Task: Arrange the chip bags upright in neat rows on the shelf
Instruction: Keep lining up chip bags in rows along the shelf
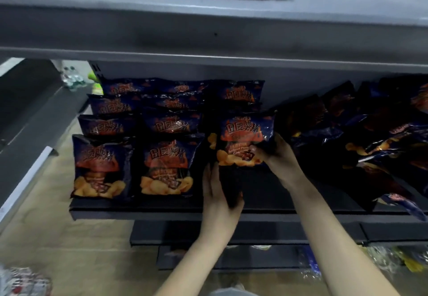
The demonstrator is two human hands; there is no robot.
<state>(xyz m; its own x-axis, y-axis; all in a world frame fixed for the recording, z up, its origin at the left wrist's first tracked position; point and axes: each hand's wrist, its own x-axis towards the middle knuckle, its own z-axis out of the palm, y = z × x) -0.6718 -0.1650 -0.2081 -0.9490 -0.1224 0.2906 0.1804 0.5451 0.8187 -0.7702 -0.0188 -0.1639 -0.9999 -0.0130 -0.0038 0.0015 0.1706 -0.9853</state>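
Dark blue foil chip bag [243, 140] upright midway along black shelf [162, 206]. Gripped at lower corners by left hand [220, 189] and right hand [276, 154].

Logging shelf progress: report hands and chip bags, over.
Right hand pinches third-row front bag, upright. Left hand beside its lower left, hold unclear. Two rows neat at left; loose pile lies close on right.

Left hand [220, 194], right hand [278, 154], eight chip bags [102, 168] in two rows.
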